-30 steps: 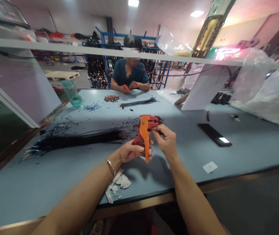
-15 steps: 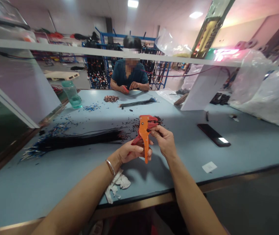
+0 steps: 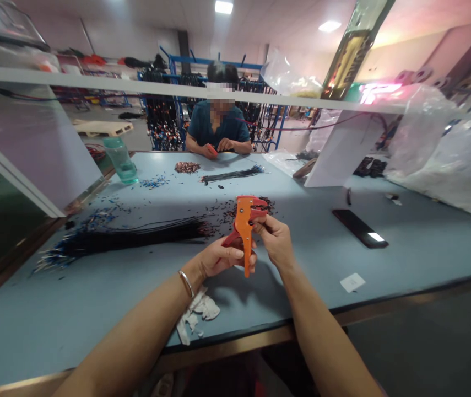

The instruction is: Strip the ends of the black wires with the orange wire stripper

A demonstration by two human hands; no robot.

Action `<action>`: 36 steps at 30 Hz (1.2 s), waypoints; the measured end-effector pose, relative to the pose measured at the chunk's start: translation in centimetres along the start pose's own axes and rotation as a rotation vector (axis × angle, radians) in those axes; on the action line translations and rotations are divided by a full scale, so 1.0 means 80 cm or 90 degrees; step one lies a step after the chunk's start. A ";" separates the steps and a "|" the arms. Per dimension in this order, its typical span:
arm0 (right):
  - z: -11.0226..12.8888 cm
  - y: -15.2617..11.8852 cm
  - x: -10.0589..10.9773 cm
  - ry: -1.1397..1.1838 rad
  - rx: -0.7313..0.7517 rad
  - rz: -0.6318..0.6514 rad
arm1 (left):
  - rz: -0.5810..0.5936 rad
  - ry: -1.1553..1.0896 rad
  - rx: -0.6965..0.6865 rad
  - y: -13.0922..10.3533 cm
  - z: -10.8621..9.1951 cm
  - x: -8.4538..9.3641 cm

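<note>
An orange and red wire stripper (image 3: 244,220) stands upright above the table, its red jaws pointing right. My left hand (image 3: 225,258) is wrapped round its handles. The fingers of my right hand (image 3: 274,237) are pinched at the tool's side, just below the jaws; whether they hold something small there is hidden. Behind and to the left lies a long bundle of black wires (image 3: 136,236) with blue and bare ends at its left. Small dark scraps (image 3: 266,205) are scattered behind the tool.
Crumpled white tissue (image 3: 206,306) lies near the front edge. To the right are a phone (image 3: 357,227) and a white label (image 3: 352,282). A green bottle (image 3: 122,161) stands at the back left. Across the table (image 3: 301,264) sits a person (image 3: 218,124) beyond a smaller wire bundle (image 3: 233,175).
My right hand has shifted slightly left against the tool. The wire stripper and my left hand are almost where they were.
</note>
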State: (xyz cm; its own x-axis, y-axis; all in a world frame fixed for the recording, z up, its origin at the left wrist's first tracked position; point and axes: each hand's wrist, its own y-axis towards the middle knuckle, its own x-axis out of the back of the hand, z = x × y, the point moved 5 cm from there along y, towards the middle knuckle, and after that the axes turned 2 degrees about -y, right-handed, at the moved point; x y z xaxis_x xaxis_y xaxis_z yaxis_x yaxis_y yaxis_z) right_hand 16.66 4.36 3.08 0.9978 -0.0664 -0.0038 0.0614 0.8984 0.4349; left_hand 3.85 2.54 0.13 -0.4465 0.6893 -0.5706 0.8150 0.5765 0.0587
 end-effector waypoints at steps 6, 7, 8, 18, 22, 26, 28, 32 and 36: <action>-0.007 0.001 0.003 0.007 -0.016 -0.018 | -0.009 -0.008 0.018 0.000 0.005 0.001; -0.007 0.001 0.002 0.011 -0.020 -0.018 | -0.008 -0.009 0.019 0.001 0.005 0.001; -0.006 0.001 0.002 0.015 -0.023 -0.019 | -0.009 -0.009 0.021 0.001 0.005 0.001; -0.002 0.001 -0.002 0.056 -0.063 -0.009 | -0.028 0.009 0.016 0.003 0.007 0.001; -0.003 0.000 -0.004 0.075 -0.075 -0.008 | -0.045 0.019 0.014 0.004 0.007 -0.001; -0.003 0.000 -0.004 0.055 -0.077 -0.002 | -0.042 0.024 0.014 0.005 0.006 -0.004; -0.003 0.000 -0.003 0.042 -0.074 -0.004 | -0.042 0.024 0.013 0.005 0.006 -0.004; -0.004 -0.001 -0.003 0.012 -0.063 -0.014 | -0.063 0.030 0.015 0.006 0.008 -0.001; -0.009 0.000 -0.002 -0.045 -0.061 -0.026 | -0.139 0.041 0.021 0.009 0.011 0.006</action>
State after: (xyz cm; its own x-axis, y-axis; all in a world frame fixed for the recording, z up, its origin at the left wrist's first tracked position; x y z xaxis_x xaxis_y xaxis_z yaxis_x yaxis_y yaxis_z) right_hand 16.50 4.70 2.46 0.9903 -0.1317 0.0447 0.1082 0.9315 0.3473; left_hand 4.50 2.93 -0.82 -0.6352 0.5777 -0.5126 0.7081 0.7006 -0.0878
